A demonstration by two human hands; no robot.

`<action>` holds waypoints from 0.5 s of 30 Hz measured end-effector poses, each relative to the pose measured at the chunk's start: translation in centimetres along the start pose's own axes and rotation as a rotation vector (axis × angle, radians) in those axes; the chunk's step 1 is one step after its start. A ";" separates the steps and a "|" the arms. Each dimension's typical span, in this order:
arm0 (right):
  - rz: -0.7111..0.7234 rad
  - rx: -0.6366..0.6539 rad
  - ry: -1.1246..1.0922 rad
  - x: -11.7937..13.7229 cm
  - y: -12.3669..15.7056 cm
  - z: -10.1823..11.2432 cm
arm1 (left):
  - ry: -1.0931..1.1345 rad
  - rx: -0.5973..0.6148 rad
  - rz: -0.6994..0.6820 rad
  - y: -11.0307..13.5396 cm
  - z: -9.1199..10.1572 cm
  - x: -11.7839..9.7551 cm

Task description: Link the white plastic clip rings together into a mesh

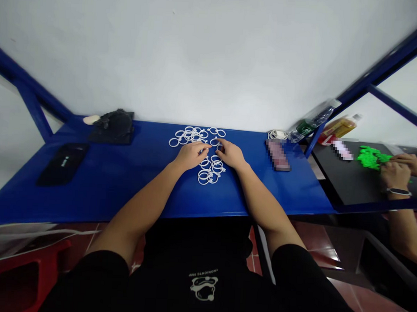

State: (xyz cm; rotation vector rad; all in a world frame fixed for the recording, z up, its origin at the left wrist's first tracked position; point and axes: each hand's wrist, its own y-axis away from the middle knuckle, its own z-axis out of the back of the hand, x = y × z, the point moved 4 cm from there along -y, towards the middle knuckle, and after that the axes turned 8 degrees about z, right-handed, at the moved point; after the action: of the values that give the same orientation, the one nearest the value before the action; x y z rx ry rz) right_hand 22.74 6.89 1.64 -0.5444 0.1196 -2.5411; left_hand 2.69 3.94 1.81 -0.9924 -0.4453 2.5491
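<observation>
Several thin white plastic rings (204, 178) with small tabs lie on the blue table (133, 189). They form a pile behind my left hand and another nearer my body. My left hand (191, 156) is over the table between these piles, its fingers bent together; what they hold, if anything, is too small to make out. Facing it, my right hand (232, 155) has its thumb and index finger closed around the edge of a white ring (214, 141). The fingertips of both hands nearly meet at this ring.
On the left lie a black pouch (64, 164) and a dark stand-like object (112, 127). To the right are a blurred-out phone-like item (279, 155), a coiled white cable (277, 134) and a plastic bottle (314, 120). Another person's hands (396, 174) work at green pieces (369, 157).
</observation>
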 end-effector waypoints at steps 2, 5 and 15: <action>-0.030 0.006 -0.009 0.1 0.1 0.2 | 0.006 0.007 -0.001 0.0 0.0 0.0; -0.100 -0.012 -0.049 -0.1 0.2 0.6 | 0.009 0.020 -0.016 -0.1 0.0 0.0; -0.172 0.067 0.006 -0.1 0.3 0.7 | -0.009 0.040 -0.015 -0.3 0.3 -0.2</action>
State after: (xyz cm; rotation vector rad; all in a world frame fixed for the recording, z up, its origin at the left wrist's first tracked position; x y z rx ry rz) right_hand 23.31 6.72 2.21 -0.5423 -0.0106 -2.7023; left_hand 2.70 4.11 2.28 -0.9605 -0.4018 2.5395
